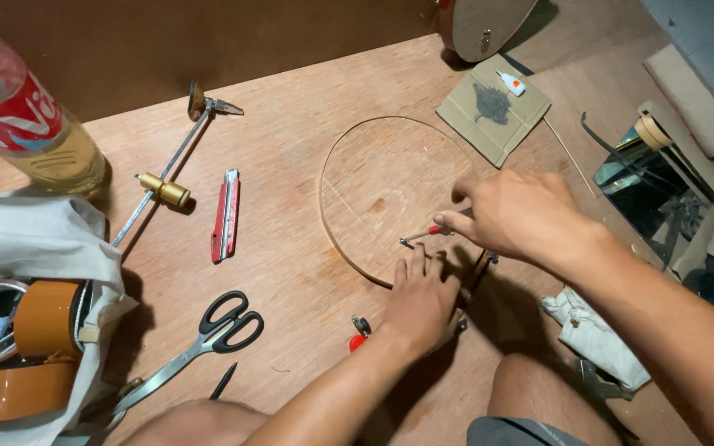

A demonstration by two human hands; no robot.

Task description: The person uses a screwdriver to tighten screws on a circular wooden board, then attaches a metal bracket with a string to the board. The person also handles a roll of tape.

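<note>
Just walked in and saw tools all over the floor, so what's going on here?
A person sits at a plywood board working on a thin round wooden disc. The left hand lies flat on the disc's near edge, and the right hand holds a small red-handled tool with its tip over the disc. Scissors, a red utility knife and a long metal tool lie untouched to the left, with rolls of brown tape nearby.

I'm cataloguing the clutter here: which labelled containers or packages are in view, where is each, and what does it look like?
Bottle: far left corner, clear plastic, yellowish liquid, red label with white lettering.
Glue tube: top centre-right on a square of cardboard, small, white with an orange cap.
No signs or screens.
</note>
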